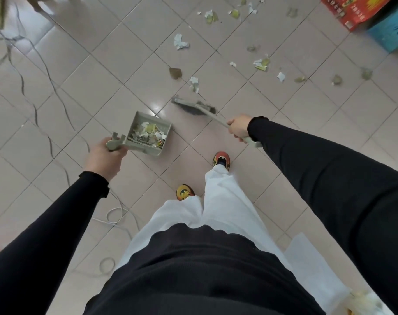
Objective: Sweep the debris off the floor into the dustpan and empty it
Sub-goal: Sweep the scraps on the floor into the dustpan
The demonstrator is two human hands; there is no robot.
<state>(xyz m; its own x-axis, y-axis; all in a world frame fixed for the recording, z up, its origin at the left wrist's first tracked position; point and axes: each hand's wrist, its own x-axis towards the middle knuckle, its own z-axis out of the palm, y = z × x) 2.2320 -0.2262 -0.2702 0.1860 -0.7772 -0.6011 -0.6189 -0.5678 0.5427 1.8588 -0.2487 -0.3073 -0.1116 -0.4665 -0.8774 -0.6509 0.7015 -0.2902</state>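
My left hand [104,156] grips the handle of a grey-green dustpan [137,120] that hangs just above the tiled floor and holds a heap of paper scraps and leaf bits. My right hand [239,127] is closed around the pale handle of a broom [210,115]; its grey bristle head [191,108] rests on the floor to the right of the pan. Beyond the broom, debris [260,63] lies scattered: a crumpled white paper [180,42], a brown leaf [175,73], torn scraps [210,16] and small dry leaves [336,80].
Thin cables [35,114] snake over the floor at left, with a white cord [115,215] coiled near my left foot. A red box [350,10] and a blue box [389,34] stand at the top right. A white sheet [311,260] lies at lower right.
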